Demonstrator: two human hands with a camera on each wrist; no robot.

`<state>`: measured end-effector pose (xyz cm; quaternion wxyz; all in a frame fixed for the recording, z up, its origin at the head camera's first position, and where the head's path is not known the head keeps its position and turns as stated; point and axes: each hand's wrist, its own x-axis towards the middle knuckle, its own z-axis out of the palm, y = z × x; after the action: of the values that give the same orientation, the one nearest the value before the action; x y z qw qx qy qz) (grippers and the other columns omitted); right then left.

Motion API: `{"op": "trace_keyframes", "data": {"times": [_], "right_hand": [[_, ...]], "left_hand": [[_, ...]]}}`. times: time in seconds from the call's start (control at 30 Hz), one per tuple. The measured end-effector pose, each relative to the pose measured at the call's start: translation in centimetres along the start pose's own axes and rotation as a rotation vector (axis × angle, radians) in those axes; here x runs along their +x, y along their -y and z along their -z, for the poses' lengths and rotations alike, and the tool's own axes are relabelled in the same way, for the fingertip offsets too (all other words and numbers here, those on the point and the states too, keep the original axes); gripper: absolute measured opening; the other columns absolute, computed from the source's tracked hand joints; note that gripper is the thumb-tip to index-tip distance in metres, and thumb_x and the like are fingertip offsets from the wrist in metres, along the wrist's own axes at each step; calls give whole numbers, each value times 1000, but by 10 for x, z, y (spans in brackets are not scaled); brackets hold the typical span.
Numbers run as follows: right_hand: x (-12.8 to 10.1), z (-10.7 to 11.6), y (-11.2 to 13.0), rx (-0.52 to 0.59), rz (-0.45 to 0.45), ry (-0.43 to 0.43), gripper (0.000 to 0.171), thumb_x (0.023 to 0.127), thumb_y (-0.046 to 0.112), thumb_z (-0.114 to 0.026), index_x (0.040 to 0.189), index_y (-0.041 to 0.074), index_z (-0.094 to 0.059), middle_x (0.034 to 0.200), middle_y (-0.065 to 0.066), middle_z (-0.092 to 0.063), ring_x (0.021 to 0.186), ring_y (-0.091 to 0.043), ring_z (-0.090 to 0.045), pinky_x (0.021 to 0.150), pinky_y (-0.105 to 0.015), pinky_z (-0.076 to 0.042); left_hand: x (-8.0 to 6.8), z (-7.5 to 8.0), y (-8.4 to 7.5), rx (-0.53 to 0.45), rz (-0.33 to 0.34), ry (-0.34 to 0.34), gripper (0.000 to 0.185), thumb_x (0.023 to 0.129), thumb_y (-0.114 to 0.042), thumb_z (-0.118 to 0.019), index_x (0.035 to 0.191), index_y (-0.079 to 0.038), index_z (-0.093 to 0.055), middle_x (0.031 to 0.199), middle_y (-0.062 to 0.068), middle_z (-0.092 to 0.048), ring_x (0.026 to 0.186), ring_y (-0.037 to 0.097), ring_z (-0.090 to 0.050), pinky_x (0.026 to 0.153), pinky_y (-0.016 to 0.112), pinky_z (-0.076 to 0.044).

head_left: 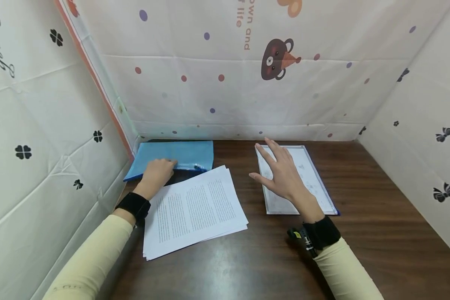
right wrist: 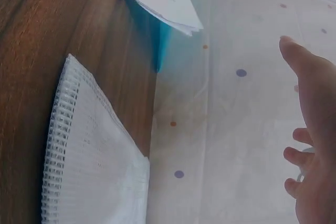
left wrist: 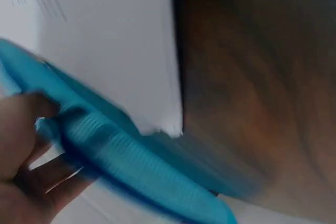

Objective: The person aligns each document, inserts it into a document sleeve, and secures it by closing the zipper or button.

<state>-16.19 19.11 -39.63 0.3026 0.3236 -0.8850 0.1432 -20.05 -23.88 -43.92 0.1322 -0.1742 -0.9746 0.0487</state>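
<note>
Gripping: blue folder [head_left: 176, 157] held at near edge by left hand [head_left: 156, 175], long axis left-right | right hand [head_left: 283, 171] spread, holding nothing, above mesh pouch [head_left: 315, 175]

Light is even and fairly bright, soft enough that the hands cast only faint shadows on the desk [head_left: 378, 200]. A pale sheen lies on the dark wood near the desk's front edge. The head view is sharp but bends the fabric walls [head_left: 247, 83] outward at its edges. The left wrist view is heavily smeared: the blue folder [left wrist: 131, 166] and wood grain blur. The right wrist view is clearer, slightly soft, with the mesh pouch [right wrist: 89, 161] readable.
</note>
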Motion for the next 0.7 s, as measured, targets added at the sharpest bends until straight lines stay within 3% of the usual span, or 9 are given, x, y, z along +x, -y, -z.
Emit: {"op": "trace_keyframes", "data": {"times": [0.13,0.3,0.57,0.7], "right_hand": [[2,0,5,14,27,-6,97,90,50,-80,168,18,-32,171,-18,-29,154,-43,-32,120,-70,-23],[9,-1,16,31,81,-24,106,85,51,-86,169,19,-29,172,-18,-25,156,-43,-29,121,-70,-22],[31,0,39,-5,147,-14,115,78,54,-92,168,22,-28,174,-16,-22,158,-42,-22,125,-67,-14],[36,-1,46,-41,164,-1,114,77,53,-93,167,22,-30,173,-18,-25,157,-43,-25,125,-66,-15]], "left_hand": [[5,12,10,28,52,-151,24,103,-8,-69,126,-2,-66,108,21,-72,66,32,-66,56,45,-57],[10,34,1,50,-12,-306,27,104,-3,-66,131,-3,-64,113,23,-70,56,29,-58,51,42,-53],[8,68,-55,115,-199,-346,28,99,1,-73,125,-6,-64,108,15,-66,52,18,-48,48,31,-46],[5,74,-80,149,-263,-350,31,98,-2,-76,126,-7,-66,112,14,-68,55,17,-56,51,27,-50]]}}
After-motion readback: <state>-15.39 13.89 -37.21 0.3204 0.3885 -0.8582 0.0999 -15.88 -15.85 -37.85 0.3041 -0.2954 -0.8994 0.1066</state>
